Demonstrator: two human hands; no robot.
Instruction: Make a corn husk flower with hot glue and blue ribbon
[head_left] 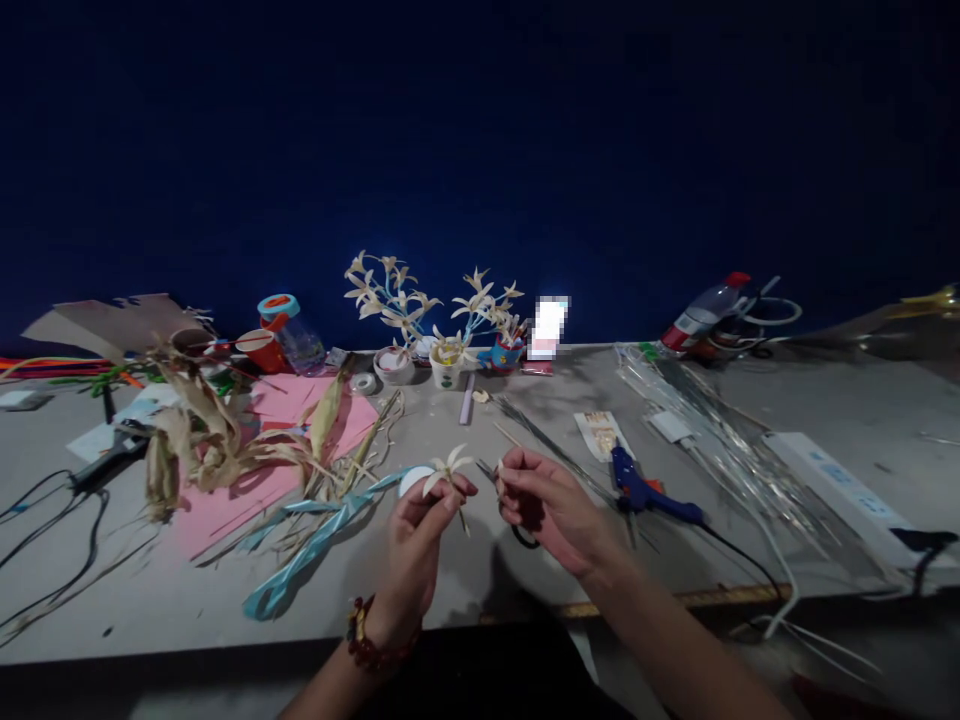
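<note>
The left hand [431,515] holds a pale flower [448,472] by its thin stem, the thumb and fingers closed on it, and the petals spread above the fingertips. The right hand [546,505] is near it, apart from the flower, with the thumb and fingers pinched; a small pale piece [501,474] shows at its fingertips, but what it is I cannot tell. Both hands are above the grey table [457,620]. Partly behind the right hand is a dark-handled tool [525,538]. To the left of the hands lie a light blue strip [315,545], dry husks [214,430] and pink paper [232,510]. To the right is a blue glue gun [649,495]. Farther back, a white cup [447,368] stands with flower branches [390,300] rising around it.
</note>
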